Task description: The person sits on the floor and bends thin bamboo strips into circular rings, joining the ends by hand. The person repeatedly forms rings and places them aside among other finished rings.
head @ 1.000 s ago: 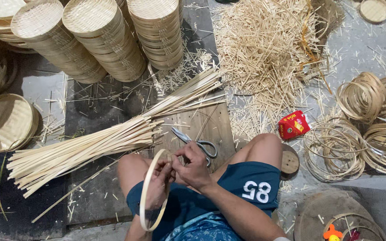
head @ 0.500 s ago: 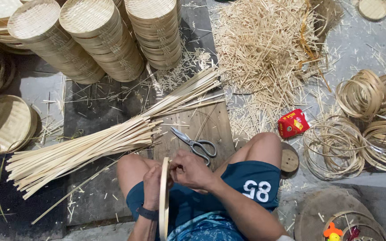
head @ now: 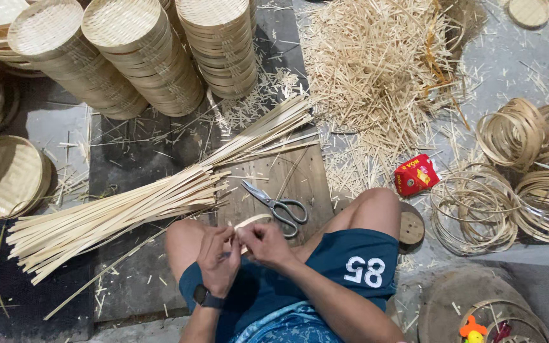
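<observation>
A seated person is pinching a thin bamboo strip (head: 252,221) at lower centre, both the left hand (head: 218,255) and right hand (head: 267,244) with fingers closed on it. Keeping the grip close together should help hold the curve steady. Scissors (head: 276,203) are lying just above; a strip bundle (head: 128,206) is stretching left.

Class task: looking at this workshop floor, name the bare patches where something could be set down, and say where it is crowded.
Free: the grey slab between the basket stacks and the strip bundle; the floor strip below the coiled hoops. Crowded: the offcut heap, and the board with scissors ahead of both hands.
</observation>
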